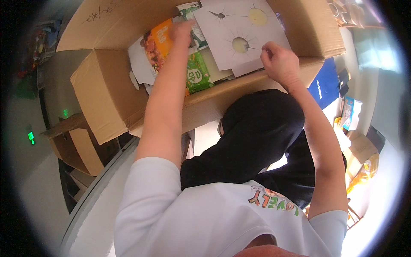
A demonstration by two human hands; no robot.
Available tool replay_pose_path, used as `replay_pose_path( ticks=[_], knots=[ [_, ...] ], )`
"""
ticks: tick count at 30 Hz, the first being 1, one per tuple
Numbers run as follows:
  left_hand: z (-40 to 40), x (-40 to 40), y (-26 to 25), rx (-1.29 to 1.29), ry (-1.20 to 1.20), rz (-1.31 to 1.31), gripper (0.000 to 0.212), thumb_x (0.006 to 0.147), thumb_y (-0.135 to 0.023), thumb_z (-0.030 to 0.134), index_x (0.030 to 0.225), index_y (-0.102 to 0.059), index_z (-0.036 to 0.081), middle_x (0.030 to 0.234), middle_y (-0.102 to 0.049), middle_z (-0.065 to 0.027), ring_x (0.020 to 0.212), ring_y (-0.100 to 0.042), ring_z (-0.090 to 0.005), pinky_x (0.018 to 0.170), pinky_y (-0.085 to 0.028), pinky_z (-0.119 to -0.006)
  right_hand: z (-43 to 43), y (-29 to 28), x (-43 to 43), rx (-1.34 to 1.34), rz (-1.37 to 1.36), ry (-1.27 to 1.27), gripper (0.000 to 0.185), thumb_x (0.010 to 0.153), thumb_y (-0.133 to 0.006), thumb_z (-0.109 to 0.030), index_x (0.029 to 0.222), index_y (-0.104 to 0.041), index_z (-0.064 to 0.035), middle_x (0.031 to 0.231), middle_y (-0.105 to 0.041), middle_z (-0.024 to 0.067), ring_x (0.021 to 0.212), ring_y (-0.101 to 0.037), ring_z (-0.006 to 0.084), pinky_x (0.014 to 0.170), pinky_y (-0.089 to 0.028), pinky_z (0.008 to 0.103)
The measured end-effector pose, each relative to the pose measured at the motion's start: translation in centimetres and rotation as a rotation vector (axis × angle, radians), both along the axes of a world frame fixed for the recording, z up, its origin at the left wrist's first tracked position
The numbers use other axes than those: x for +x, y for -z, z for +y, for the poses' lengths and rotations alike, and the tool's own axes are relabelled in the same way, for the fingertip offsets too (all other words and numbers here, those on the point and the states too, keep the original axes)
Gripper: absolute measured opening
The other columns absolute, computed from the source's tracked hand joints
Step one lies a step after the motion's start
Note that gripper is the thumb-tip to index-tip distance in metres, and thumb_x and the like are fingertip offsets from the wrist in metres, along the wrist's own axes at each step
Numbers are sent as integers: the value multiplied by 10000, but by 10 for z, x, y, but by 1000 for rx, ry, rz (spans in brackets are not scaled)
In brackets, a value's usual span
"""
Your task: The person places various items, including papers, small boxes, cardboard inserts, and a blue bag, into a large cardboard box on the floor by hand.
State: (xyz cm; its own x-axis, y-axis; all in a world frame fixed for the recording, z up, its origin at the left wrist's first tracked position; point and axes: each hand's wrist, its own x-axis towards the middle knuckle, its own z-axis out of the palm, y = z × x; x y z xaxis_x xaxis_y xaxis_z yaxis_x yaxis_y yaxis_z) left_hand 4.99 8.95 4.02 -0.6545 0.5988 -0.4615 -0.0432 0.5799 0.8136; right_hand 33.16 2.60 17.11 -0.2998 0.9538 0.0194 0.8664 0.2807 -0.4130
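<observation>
A large open cardboard box (109, 86) lies before me, holding snack packets and white board. My left hand (181, 32) is inside it, blurred, above an orange packet (161, 37) and beside a green-and-white packet (199, 34). Its fingertips are too unclear to show a grip. My right hand (282, 63) is over the box's near side, fingers curled, at the edge of a white board (218, 41) with round cut-outs. Whether it pinches the board cannot be made out. A bright green packet (197, 75) lies near the left forearm, partly covered by it.
Another open cardboard box (78, 147) stands at the lower left. My bent knee (263, 112) is close against the near side of the large box. To the right are a blue folder or bag (326, 85), a light-blue carton (351, 112) and a yellow plastic bag (366, 172).
</observation>
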Motion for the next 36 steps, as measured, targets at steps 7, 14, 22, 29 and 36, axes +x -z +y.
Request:
replay_pose_path(
  ticks=[7,14,22,29,36],
  knots=[
    [-12,-45,11,-8,200,-86,280,666,-742,185,814,-578,13,769,-578,-78,553,-495,-143,469,-398,-270,0,-3,-1,14,-15,-15,115,739,-521,-216,740,-585,-121,727,-612,60,629,-582,285,566,-477,379],
    [-27,-37,0,-135,287,106,355,662,-714,278,818,-613,-25,723,-614,-94,617,-561,-196,575,-448,-303,1,1,3,18,-7,-9,122,741,-523,-215,743,-590,-112,690,-606,85,626,-583,296,568,-476,395],
    [-37,-42,-1,7,356,559,467,689,-598,433,803,-627,-19,789,-618,-189,764,-596,-306,695,-449,-363,0,-4,0,-11,-33,-24,120,758,-533,-208,793,-598,-113,684,-612,77,639,-587,284,576,-469,377],
    [-94,-33,-43,-263,950,698,365,724,-553,384,877,-658,68,838,-633,-132,785,-602,-279,713,-454,-360,1,0,-1,-17,-18,-2,131,746,-515,-224,755,-593,-118,718,-616,65,644,-588,287,585,-476,392],
    [-83,-43,-40,-250,904,590,383,719,-602,371,917,-636,46,790,-632,-102,696,-600,-223,630,-465,-320,0,-3,-3,-19,-22,-15,131,748,-521,-222,758,-597,-115,716,-618,77,656,-590,287,594,-479,388]
  ],
)
